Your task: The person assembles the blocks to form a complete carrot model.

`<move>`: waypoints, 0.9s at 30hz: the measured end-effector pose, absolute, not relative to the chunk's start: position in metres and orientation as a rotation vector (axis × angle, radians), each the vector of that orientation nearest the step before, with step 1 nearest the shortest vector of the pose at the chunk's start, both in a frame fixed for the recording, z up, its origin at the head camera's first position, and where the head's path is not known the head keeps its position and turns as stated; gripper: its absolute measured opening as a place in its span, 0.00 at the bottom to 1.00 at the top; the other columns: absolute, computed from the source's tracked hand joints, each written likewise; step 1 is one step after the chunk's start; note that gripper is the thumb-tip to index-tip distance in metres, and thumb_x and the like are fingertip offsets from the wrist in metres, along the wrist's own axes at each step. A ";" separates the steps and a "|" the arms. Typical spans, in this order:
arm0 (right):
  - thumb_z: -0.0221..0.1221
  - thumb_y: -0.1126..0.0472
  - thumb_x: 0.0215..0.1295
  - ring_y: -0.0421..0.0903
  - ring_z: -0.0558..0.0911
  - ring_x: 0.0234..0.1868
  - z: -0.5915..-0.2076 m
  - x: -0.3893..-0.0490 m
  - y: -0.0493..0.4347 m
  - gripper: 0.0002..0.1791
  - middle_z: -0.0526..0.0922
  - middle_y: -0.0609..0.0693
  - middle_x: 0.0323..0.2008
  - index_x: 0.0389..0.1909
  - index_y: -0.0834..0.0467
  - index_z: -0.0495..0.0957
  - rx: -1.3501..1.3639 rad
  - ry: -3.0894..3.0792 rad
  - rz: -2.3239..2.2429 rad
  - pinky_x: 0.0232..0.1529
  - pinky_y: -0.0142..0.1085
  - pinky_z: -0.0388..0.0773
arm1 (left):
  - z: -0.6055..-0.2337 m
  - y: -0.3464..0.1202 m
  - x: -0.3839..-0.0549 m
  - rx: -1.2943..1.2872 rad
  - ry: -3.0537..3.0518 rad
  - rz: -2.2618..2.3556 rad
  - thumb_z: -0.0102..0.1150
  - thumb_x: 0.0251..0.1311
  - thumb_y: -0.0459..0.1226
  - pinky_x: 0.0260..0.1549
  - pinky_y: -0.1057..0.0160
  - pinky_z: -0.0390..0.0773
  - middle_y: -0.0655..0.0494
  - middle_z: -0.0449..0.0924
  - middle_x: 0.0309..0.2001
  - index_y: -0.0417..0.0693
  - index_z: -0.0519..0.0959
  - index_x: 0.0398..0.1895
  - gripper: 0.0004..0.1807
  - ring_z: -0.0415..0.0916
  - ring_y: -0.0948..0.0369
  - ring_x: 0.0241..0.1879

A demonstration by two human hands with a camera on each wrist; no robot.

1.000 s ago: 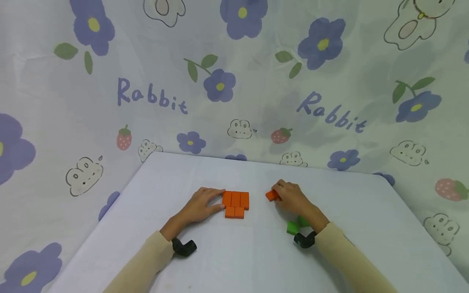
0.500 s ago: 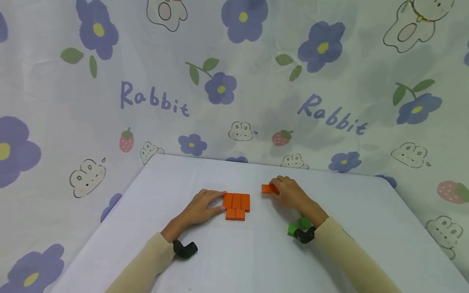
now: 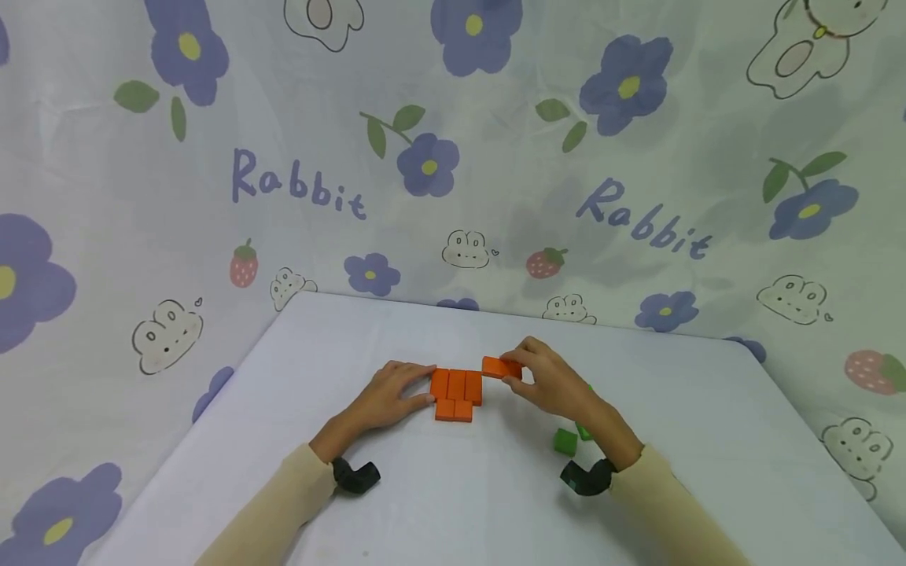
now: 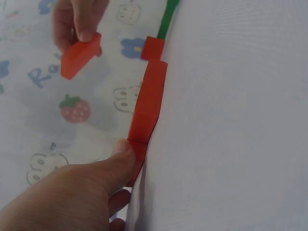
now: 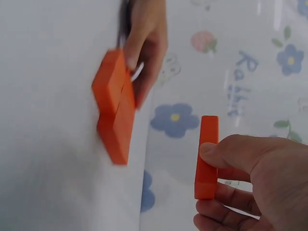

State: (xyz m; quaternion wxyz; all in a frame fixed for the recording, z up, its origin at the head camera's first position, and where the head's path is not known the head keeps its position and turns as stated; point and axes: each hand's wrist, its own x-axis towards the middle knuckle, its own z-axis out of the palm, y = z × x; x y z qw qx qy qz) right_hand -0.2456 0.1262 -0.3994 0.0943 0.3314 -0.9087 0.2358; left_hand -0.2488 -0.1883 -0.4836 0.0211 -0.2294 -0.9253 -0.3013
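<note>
Several orange blocks [image 3: 456, 387] lie flat on the white table, long ones side by side with two shorter ones against their near side. My left hand [image 3: 385, 395] holds the leftmost long block [image 3: 440, 384], thumb at its near end and index finger at its far end. My right hand [image 3: 555, 383] pinches another long orange block [image 5: 207, 159] between thumb and fingers. That block hangs above the table, just beyond the group's far right corner. In the left wrist view it appears tilted, apart from the others.
Green blocks [image 3: 565, 442] lie on the table [image 3: 453, 495] near my right wrist, partly hidden by the forearm. Dark wrist cameras [image 3: 357, 476] sit on both wrists. Behind the table's far edge hangs a curtain [image 3: 495, 181] printed with flowers and rabbits.
My right hand has moved left with its orange block, bringing it close to the group and turning it. My left hand stays in place at the group.
</note>
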 end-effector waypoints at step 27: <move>0.70 0.54 0.60 0.38 0.74 0.40 -0.449 -0.201 0.076 0.14 0.76 0.44 0.39 0.45 0.54 0.83 1.190 -2.614 0.420 0.41 0.25 0.79 | -0.483 -0.188 -0.250 -0.684 -2.900 -0.940 0.60 0.65 0.57 0.64 0.40 0.66 0.57 0.74 0.68 0.60 0.71 0.71 0.33 0.66 0.52 0.65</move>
